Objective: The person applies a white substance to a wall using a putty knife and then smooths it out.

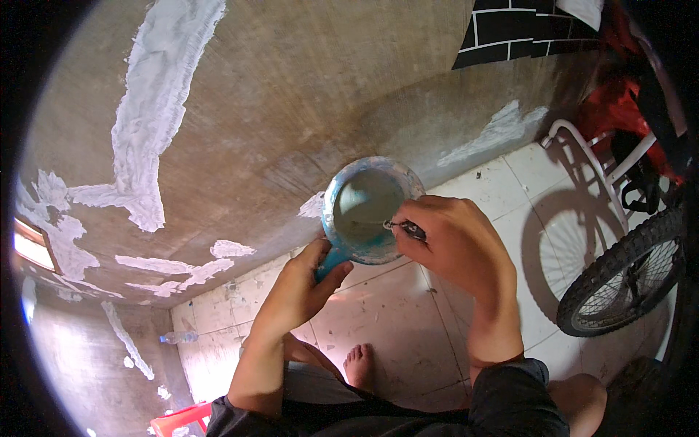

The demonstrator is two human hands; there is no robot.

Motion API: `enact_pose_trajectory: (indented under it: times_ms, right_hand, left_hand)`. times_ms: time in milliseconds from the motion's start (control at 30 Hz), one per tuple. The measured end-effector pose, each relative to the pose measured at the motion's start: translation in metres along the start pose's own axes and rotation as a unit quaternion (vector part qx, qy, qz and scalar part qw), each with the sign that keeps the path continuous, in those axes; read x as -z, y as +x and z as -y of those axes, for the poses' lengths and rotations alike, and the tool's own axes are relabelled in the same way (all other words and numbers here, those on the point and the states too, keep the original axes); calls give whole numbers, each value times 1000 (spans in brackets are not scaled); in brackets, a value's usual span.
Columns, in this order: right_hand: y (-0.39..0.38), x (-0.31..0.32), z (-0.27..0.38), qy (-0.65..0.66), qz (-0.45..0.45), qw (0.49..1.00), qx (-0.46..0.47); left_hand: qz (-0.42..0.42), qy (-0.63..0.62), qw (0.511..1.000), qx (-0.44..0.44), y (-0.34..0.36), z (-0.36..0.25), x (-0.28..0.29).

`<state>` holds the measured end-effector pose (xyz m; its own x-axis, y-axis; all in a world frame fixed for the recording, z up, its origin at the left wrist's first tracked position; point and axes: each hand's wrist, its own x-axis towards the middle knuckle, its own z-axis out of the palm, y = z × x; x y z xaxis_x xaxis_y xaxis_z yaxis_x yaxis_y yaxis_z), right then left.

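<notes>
Both grips (302, 285) (453, 231) curled; left on dipper (328, 207)

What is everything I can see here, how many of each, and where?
Dipper: one, blue with white smears, centre
Tool: one, dark handle, at the dipper's rim
Walls: two, brownish-grey, top and left
Patches: several, white, on the walls
Panel: one, black with white lines, upper right
Tiles: many, whitish, floor
Wheel: one, black, right
Tubular frame: one, white, beyond the wheel
Bottle: one, clear, left
Plastic object: one, red, bottom left
Sleeves: two, black, bottom
Hands: two, bare; left hand on the dipper's handle, right hand gripping the tool
</notes>
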<state>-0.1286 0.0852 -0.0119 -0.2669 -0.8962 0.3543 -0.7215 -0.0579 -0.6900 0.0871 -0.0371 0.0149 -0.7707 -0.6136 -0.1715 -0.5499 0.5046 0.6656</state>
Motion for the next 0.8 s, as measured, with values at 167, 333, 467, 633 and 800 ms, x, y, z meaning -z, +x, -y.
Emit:
enact_pose_trajectory:
  times_ms: [167, 333, 467, 633, 800]
  right_hand:
    - [4, -10, -4, 101, -15, 994, 21]
    - [11, -4, -31, 207, -39, 961, -180]
    - [15, 7, -47, 361, -62, 894, -259]
    - [8, 18, -72, 453, -90, 841, -280]
    - [3, 9, -101, 565, -90, 761, -305]
  left_hand:
    - [7, -26, 999, 21, -2, -6, 3]
    - [4, -22, 1000, 20, 1, -5, 3]
    - [2, -56, 997, 62, 1, -1, 9]
    - [5, -95, 994, 59, 6, 2, 3]
    - [-3, -109, 987, 114, 5, -1, 2]
